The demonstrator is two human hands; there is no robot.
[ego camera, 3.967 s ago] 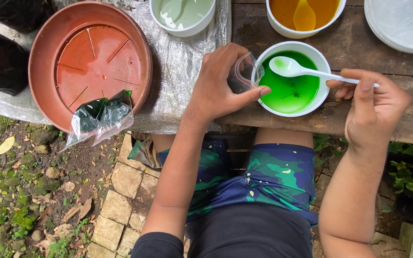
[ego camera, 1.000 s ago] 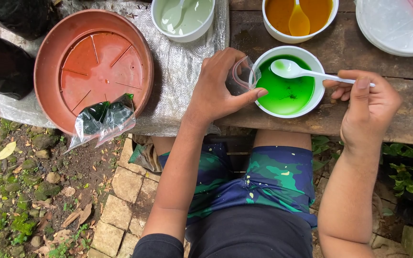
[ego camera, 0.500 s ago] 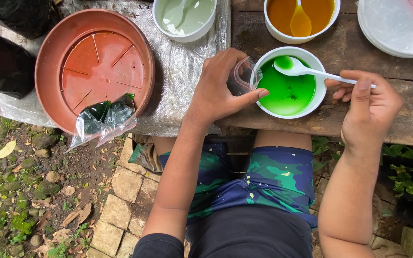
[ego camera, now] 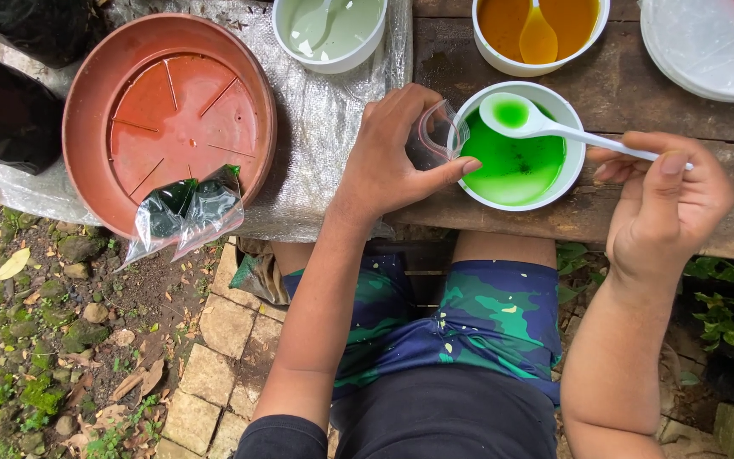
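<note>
Firmly, my left hand (ego camera: 392,157) clamped a clear bag (ego camera: 442,132) beside the green bowl (ego camera: 516,161); my right hand (ego camera: 664,208) pinched a white spoon (ego camera: 545,126).

— How was the light?
— Soft, even daylight; shadows were faint, darkest under the wooden table (ego camera: 639,229).
— Any glare or blur?
— Mild sheen on the plastic sheet (ego camera: 316,144); everything stayed sharp, with slight wide-angle stretching at the corners.
</note>
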